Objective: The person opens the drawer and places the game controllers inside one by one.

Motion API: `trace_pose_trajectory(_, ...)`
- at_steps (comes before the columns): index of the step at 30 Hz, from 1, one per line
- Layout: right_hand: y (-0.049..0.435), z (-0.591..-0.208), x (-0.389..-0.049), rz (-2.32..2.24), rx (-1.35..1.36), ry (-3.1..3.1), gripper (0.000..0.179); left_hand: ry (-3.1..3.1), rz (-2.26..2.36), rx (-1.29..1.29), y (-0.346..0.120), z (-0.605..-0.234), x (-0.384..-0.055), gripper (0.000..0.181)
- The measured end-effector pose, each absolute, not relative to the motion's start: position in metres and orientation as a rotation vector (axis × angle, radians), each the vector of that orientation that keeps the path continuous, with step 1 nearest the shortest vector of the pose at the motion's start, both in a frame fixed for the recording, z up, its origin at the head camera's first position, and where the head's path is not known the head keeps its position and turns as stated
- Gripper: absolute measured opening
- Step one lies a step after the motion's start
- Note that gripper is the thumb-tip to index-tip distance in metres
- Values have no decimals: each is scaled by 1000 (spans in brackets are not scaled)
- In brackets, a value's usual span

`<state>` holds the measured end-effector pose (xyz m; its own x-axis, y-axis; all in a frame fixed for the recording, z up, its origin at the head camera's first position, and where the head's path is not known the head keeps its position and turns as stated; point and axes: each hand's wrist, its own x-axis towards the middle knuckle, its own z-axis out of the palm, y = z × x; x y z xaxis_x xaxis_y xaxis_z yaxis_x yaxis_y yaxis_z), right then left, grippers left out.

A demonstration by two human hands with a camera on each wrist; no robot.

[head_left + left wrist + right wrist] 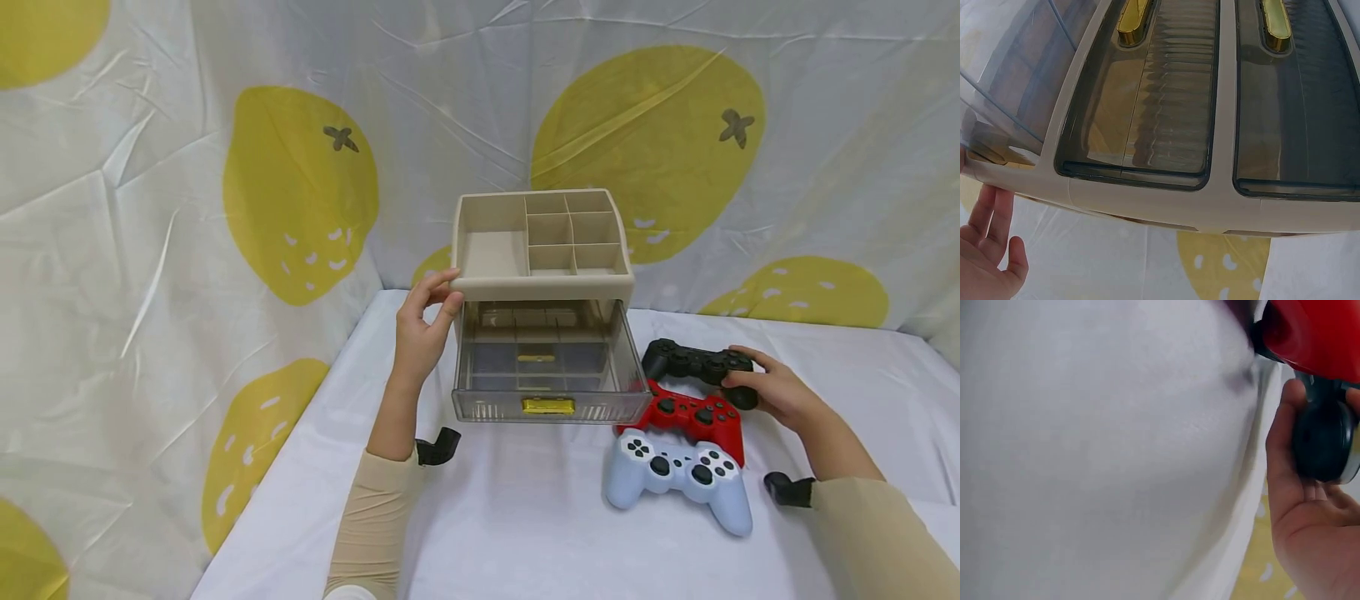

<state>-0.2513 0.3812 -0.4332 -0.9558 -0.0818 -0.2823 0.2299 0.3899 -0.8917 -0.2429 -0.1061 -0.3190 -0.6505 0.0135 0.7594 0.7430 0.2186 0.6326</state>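
A beige desktop organizer [543, 288] stands at the centre of the head view, its top drawer [480, 407] pulled out. This drawer is clear grey plastic with a gold handle. At the organizer's upper left corner, my left hand [423, 337] touches the side with fairly straight fingers. On the right, my right hand [780, 392] grips the right end of a black game controller [693, 363], thumb on one side and fingers on the other. A red game controller [701, 417] lies in front of it, partly covered by a light blue game controller [675, 471].
The organizer's top has several open compartments [551, 229]. Lower drawers with gold handles [1275, 28] show in the left wrist view. White cloth [525, 517] covers the table, and a lemon-print curtain [450, 100] hangs behind and at the left.
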Motion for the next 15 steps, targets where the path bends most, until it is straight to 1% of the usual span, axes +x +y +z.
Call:
trace_pose_trajectory(8, 385, -435, -250, -1930, 148, 2063, 72, -1868, -1497, -695, -106, -319, -242, 28)
trace_pose_trajectory(15, 386, -434, -245, -2062, 182, 1928, 79, -1868, -1491, -699, -106, -319, -243, 28)
